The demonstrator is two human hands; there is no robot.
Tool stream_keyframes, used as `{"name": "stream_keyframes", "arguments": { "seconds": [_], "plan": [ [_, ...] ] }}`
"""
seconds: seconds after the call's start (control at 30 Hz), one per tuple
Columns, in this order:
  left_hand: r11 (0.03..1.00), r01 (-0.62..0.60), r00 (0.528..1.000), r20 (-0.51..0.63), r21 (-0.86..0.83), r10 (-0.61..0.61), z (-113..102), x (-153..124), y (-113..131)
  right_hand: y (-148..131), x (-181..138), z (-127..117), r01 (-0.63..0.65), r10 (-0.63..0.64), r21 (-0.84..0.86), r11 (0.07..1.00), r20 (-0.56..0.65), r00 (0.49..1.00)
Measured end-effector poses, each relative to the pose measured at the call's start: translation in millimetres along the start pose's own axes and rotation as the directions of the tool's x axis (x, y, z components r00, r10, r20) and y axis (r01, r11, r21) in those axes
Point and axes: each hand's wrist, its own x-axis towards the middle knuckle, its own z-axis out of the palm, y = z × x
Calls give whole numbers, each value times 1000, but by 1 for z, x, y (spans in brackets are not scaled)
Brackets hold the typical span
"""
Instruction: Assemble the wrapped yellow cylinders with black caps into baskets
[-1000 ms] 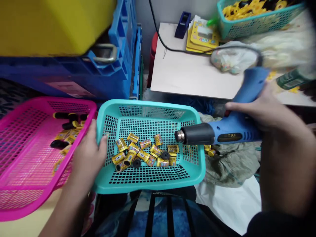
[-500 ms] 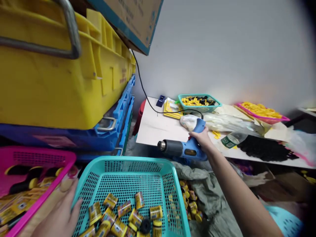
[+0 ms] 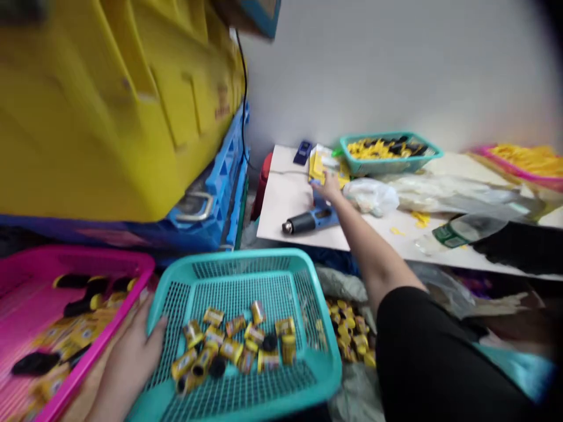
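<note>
My left hand grips the left rim of a teal mesh basket that holds several small yellow-labelled cylinders. My right hand is stretched far out over the white tabletop. It rests at the handle end of a blue heat gun that lies on the table with its dark nozzle pointing left. The picture is smeared, so I cannot make out whether those fingers are still round the handle.
A pink basket with black and yellow pieces sits at my left. Yellow and blue crates are stacked behind. The table carries another teal basket, a plastic bag, a green bottle. More cylinders lie on cloth below.
My right hand has carried the heat gun away from the basket and onto the white table, where it now lies. My view has swung up and right. My left hand stays on the basket rim.
</note>
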Motion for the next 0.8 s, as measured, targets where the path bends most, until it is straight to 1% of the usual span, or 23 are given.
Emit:
{"name": "stream_keyframes", "arguments": {
  "seconds": [0.03, 0.07, 0.1, 0.13, 0.17, 0.2, 0.23, 0.27, 0.3, 0.33, 0.37, 0.4, 0.43, 0.47, 0.53, 0.6, 0.63, 0.67, 0.7, 0.73, 0.8],
  "plan": [
    [998, 58, 998, 14, -6, -57, -8, 1, 10, -4, -4, 7, -8, 8, -10, 1000, 17, 1000],
    [998, 66, 998, -2, 7, -66, -14, 3, 21, -8, -15, 15, 22, -22, -8, 1000, 33, 999],
    [998, 45, 997, -57, 48, -42, -18, 4, 33, -14, -33, 21, 153, -154, 27, 988, 32, 988],
    [995, -3, 995, -102, 100, 14, -20, 4, 43, -21, -59, 25, 309, -317, 83, 947, 95, 944],
    [990, -75, 991, -99, 118, 87, -19, 3, 53, -27, -91, 28, 422, -443, 142, 896, 196, 875],
    [978, -185, 981, -33, 91, 189, -15, 1, 61, -32, -128, 29, 482, -515, 183, 857, 309, 799],
    [957, -286, 957, 63, 52, 283, -10, -3, 67, -36, -166, 30, 517, -546, 197, 833, 441, 713],
    [933, -359, 917, 194, 29, 347, -3, -8, 71, -38, -204, 31, 547, -530, 159, 822, 567, 631],
    [913, -407, 869, 319, 31, 377, 4, -14, 74, -38, -238, 34, 577, -463, 71, 814, 679, 570],
    [897, -439, 824, 420, 51, 380, 10, -19, 75, -35, -267, 37, 577, -348, -31, 816, 772, 532],
    [885, -458, 789, 497, 86, 360, 15, -23, 76, -32, -290, 40, 550, -235, -106, 828, 826, 513],
    [876, -465, 770, 547, 129, 328, 17, -26, 76, -27, -306, 42, 514, -146, -152, 844, 858, 493],
    [870, -462, 765, 574, 172, 292, 18, -26, 76, -22, -316, 44, 462, -87, -164, 871, 876, 474],
    [870, -446, 771, 585, 212, 253, 18, -25, 77, -17, -321, 44, 405, -58, -148, 902, 889, 455],
    [886, -393, 772, 611, 246, 173, 16, -16, 80, -7, -322, 39, 301, -53, -83, 950, 907, 418],
    [918, -330, 749, 653, 221, 112, 16, -3, 84, -1, -319, 32, 228, -68, -29, 973, 912, 405],
    [933, -301, 735, 672, 198, 95, 17, 4, 85, 1, -317, 29, 203, -84, -3, 979, 903, 420],
    [945, -273, 724, 685, 178, 80, 19, 10, 85, 3, -316, 25, 182, -109, 28, 983, 885, 453],
    [954, -248, 722, 689, 170, 66, 21, 14, 85, 3, -316, 22, 165, -142, 67, 984, 857, 496],
    [961, -223, 734, 677, 164, 55, 23, 18, 84, 3, -316, 19, 150, -179, 115, 982, 823, 540],
    [980, -173, 782, 618, 97, 76, 24, 21, 82, 3, -318, 14, 106, -240, 222, 969, 756, 609]
  ]
}}
